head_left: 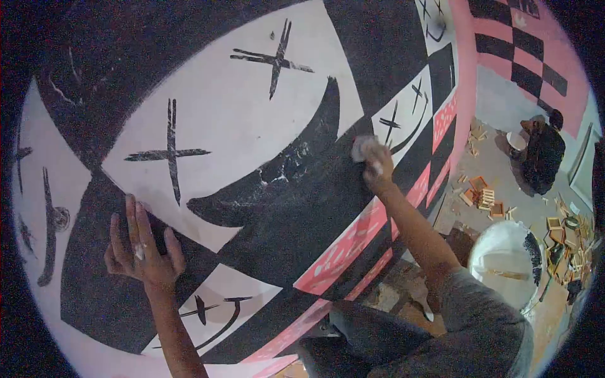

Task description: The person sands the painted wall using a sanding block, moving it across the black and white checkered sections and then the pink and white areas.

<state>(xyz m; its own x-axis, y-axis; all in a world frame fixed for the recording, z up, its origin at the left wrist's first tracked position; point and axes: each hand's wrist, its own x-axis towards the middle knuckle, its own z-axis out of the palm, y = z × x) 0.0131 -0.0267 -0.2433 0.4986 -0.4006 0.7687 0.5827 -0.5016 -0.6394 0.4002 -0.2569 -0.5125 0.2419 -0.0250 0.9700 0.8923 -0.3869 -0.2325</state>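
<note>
In the head view, a wall (296, 239) is painted in black, white and pink checks, with black crosses and curved mouths on the white patches. My left hand (145, 249) lies against a black patch at the lower left, its fingers stretched out and a pale smear on one of them. Further right, my right hand (380, 170) grips a whitish wad (365, 149), pressed to the black paint beside a small white face patch (403, 120). What the wad is made of, I cannot tell. Scuffed white marks (283, 170) show on the big black mouth.
At lower right stands a large white bucket (501, 252) with a dark-stained rim. Wooden scraps (485, 196) litter the floor, with a heap (567, 246) at the right edge. A dark-clothed person (541, 157) is near the far wall, beside a small white pail (517, 143).
</note>
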